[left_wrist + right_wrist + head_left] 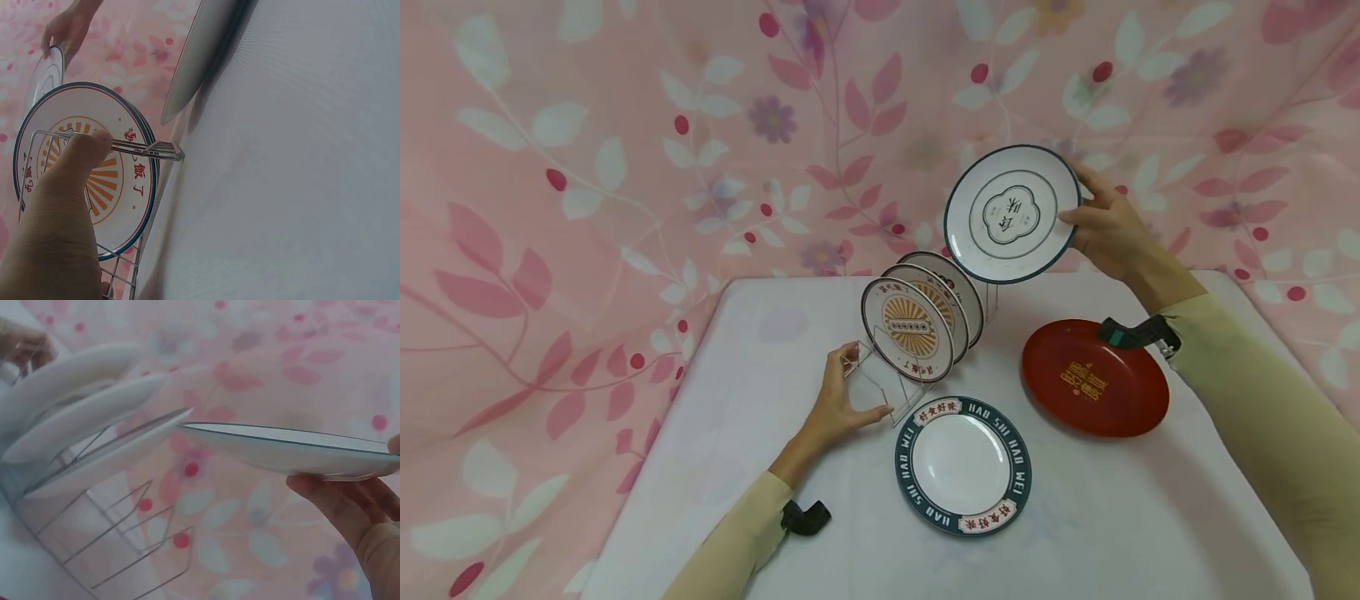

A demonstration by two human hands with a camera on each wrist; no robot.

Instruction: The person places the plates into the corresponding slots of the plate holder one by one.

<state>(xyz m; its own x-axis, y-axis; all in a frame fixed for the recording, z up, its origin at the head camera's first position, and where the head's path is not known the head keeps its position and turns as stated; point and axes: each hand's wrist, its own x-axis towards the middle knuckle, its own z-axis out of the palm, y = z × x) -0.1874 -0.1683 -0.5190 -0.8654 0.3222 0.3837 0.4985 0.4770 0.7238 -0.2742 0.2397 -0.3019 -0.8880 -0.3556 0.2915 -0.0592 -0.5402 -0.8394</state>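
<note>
In the head view my right hand (pixel 1108 225) pinches the right rim of a white plate (pixel 1011 215) with a dark blue edge, thumb on its face, fingers behind. The plate is held up above the far end of a wire dish rack (pixel 904 407). My left hand (pixel 835 400) grips the near end of that rack, its thumb (pixel 99 140) over a wire in the left wrist view. Three plates stand tilted in the rack; the front plate (pixel 907 330) bears an orange sunburst. Empty wire slots (pixel 144 537) show beyond the last plate in the right wrist view.
A white plate with a dark green lettered rim (pixel 962 467) lies flat in front of the rack. To the right, a red plate (pixel 1093 379) with gold characters rests on the white table (pixel 820 533). A pink floral cloth (pixel 647 167) hangs behind.
</note>
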